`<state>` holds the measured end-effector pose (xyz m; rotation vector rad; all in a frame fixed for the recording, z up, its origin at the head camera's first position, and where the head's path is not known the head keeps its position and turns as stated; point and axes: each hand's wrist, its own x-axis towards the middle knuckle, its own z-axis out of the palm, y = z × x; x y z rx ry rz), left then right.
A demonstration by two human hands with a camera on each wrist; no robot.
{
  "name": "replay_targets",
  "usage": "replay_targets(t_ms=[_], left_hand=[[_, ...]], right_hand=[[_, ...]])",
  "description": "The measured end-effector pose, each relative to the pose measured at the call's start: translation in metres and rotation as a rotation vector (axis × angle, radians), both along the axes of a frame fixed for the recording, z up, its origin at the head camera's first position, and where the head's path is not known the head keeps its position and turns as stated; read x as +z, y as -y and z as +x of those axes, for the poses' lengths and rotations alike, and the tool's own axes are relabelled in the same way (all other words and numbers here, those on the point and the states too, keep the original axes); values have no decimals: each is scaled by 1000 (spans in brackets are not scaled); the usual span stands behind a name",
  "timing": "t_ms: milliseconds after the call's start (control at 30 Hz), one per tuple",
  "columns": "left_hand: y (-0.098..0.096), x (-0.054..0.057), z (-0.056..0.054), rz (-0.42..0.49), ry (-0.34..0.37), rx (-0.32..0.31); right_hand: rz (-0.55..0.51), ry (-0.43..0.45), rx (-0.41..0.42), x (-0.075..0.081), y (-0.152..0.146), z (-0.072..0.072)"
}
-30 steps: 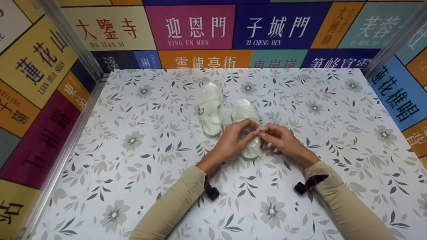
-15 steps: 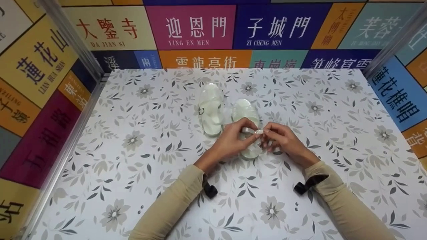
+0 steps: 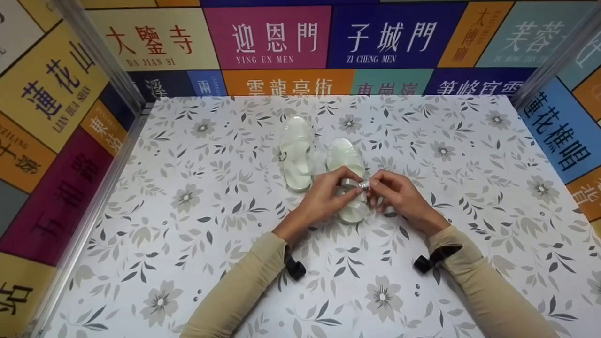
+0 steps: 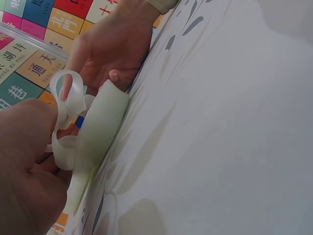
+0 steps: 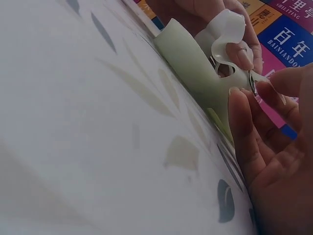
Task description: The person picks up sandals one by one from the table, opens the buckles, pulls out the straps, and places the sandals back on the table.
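Note:
A pair of pale green sandals stands on the table, soles down. The left sandal (image 3: 296,155) is untouched; over the right sandal (image 3: 343,151) both hands meet. My left hand (image 3: 324,193) pinches the ankle strap (image 3: 348,182), which stands up in a loop. Seen from the left wrist, that strap (image 4: 74,98) curls above the sandal's side (image 4: 101,122). My right hand (image 3: 396,190) pinches at a small metal buckle (image 5: 252,82) on the strap, with fingertips on either side of it. In the right wrist view, a pointed strap end (image 5: 275,87) sticks out past the buckle, partly behind the fingers.
The table (image 3: 211,263) has a white cover with grey leaves and flowers. Colourful panels (image 3: 267,40) with lettering rise along its back and sides. A black wrist camera (image 3: 296,268) sits on the left sleeve, another black wrist camera (image 3: 425,264) on the right.
The strap has risen into view between the hands, where fingers mostly covered it a second ago. The right hand has shifted slightly. Both sandals stay in place.

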<state>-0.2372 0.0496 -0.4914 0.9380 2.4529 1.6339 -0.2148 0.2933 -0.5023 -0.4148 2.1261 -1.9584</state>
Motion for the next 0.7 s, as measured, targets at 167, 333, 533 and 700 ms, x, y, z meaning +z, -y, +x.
replay_targets(t_ms=[167,333,533,700], left_hand=[[0,-1,0,33,13,-14],[-1,-2,0,50,24,-17],[-1,-4,1,72,35,-17],[-2,-4,2,102,48,-14]], right_hand=[[14,-11,-4,0,-1,0],[33,-27,20,1,-2,-1],[34,-39,42,2,-3,-2],[51,-44,42,2,-2,-2]])
